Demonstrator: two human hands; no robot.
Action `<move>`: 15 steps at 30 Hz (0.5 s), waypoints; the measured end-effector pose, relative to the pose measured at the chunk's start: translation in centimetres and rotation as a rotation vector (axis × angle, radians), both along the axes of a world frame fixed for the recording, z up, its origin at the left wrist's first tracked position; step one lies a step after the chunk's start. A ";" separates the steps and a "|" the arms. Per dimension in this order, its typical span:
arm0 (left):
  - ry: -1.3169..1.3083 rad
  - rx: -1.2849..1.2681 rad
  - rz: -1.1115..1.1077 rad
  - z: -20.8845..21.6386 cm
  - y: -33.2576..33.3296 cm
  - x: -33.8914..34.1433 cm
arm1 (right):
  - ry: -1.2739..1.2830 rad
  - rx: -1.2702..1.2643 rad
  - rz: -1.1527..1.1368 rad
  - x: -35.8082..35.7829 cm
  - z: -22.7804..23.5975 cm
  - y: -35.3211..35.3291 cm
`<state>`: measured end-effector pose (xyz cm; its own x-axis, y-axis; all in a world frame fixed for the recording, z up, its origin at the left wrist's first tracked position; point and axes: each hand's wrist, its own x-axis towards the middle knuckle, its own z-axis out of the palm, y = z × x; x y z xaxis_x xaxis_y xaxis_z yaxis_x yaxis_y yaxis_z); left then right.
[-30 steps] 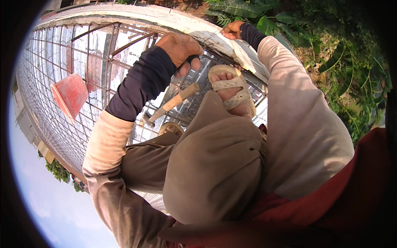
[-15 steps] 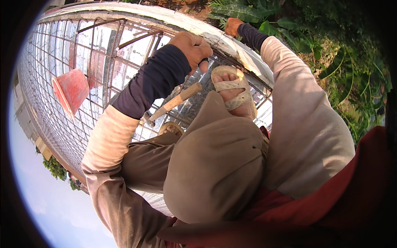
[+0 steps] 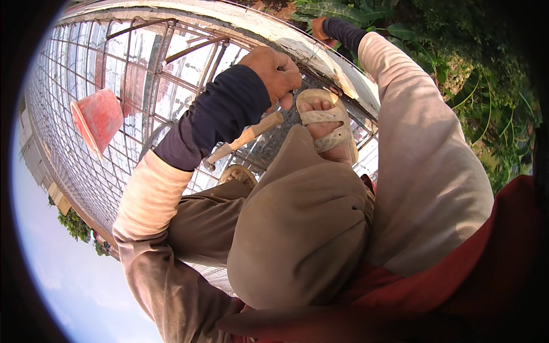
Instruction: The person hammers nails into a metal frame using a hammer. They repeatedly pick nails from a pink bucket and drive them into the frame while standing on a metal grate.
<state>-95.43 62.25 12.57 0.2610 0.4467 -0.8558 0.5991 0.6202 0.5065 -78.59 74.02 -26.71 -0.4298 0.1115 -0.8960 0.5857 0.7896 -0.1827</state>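
My left hand (image 3: 273, 73) is closed with curled fingers over the steel bars beside the pale board edge (image 3: 246, 23). What its fingers pinch, if anything, is hidden. Out past the same edge, my right hand (image 3: 321, 31) reaches to the far, plant side, and its fingers are mostly out of sight. A hammer (image 3: 247, 138) with a wooden handle lies on the bars, below my left wrist and beside my sandalled foot (image 3: 325, 123).
A red bucket (image 3: 98, 122) lies tipped on the rebar grid (image 3: 74, 63), left of my arm. Reflective sheeting shows beneath the bars. Bent bars (image 3: 197, 50) rise near the board. Leafy plants (image 3: 480, 97) grow beyond the edge at right.
My left hand has shifted slightly right and down, its fingers more curled. My right hand has moved a little left and sunk partly behind the board edge. The hammer stays put.
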 end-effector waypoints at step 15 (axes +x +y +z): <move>-0.047 0.076 -0.190 2.3 4.6 -1.6 | -0.098 0.047 -0.276 8.0 -5.1 0.9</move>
<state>-97.05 66.89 14.86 0.3855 0.4485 -0.8064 0.6766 0.4569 0.5775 -70.58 74.95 -31.80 -0.2892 0.2547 -0.9227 0.7928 0.6039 -0.0818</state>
